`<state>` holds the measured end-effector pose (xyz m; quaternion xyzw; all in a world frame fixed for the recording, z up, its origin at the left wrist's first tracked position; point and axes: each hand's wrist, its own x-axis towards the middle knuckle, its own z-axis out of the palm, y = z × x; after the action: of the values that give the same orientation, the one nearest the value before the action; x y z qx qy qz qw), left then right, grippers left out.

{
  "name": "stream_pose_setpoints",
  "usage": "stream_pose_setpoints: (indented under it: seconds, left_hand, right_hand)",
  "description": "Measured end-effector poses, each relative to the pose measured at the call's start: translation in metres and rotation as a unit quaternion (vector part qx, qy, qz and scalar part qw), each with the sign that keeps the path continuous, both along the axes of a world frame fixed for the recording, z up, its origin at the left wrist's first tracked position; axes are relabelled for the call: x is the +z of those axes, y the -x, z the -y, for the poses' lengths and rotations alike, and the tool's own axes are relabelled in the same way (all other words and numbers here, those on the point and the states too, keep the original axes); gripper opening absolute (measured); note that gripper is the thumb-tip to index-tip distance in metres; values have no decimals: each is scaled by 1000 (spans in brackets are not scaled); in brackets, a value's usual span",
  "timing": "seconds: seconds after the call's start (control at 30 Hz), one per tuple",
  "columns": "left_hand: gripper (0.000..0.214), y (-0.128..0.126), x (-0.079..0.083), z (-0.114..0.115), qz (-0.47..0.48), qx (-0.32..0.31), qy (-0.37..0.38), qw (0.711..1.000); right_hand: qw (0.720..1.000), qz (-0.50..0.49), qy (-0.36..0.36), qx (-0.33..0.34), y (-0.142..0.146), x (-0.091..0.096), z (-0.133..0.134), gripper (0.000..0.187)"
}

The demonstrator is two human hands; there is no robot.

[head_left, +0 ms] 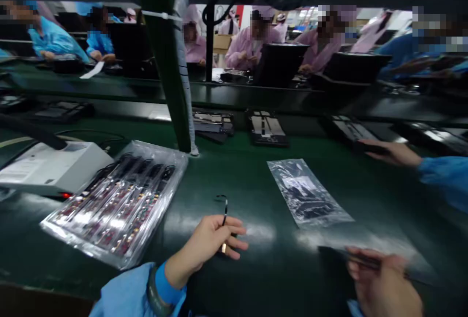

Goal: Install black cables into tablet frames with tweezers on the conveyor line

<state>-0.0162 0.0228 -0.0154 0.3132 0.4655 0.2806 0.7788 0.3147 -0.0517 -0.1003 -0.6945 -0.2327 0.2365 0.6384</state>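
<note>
Head view: left hand (214, 239), lower centre, pinches a cable (225, 207), other fingers spread; that piece joins nothing yet. Right hand (389, 280), lower right, curls round a dark thing (363, 260), maybe a tool, blurred. Rows of boards (107, 214) remain in the tray (161, 202), left; the bag (288, 167), right of centre, holds dark pieces (314, 207).

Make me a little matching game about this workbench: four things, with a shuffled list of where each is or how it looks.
1. Thin, curved black cable-like piece
2. Clear, flat plastic bag
3. Clear, rectangular plastic tray
4. White, boxy device

A. Holds long rows of small parts
B. Shows a red light
C. Pinched in the wearer's left hand
D. Lies beyond both the wearer's hands, between them sideways

Pairs: 1-C, 2-D, 3-A, 4-B
</note>
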Motion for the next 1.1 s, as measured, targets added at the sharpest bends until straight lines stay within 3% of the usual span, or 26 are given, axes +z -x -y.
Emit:
stream_pose_setpoints:
  seconds: [0.13,0.3,0.43,0.6,0.83,1.1]
  left_hand:
    - [35,-1,-9,-4,-21,40,-81,996]
    - [49,-2,-13,-8,-51,56,-85,994]
    - [64,-2,-11,-9,-62,74,-109,989]
    - [61,1,-10,-11,-54,97,-119,987]
    - [56,0,-4,-10,-30,148,-102,983]
    - [58,1,-6,-9,-72,113,-134,982]
  right_hand:
    - [989,-140,-42,-12,15,13,-9,49]
    - [980,-169,-102,-9,22,22,-14,53]
    - [985,-123,-123,-9,20,19,-14,49]
    - [999,23,-44,-21,12,12,-18,49]
    - [998,69,-8,-6,5,7,-24,49]
    - [994,103,23,-5,3,3,-27,47]
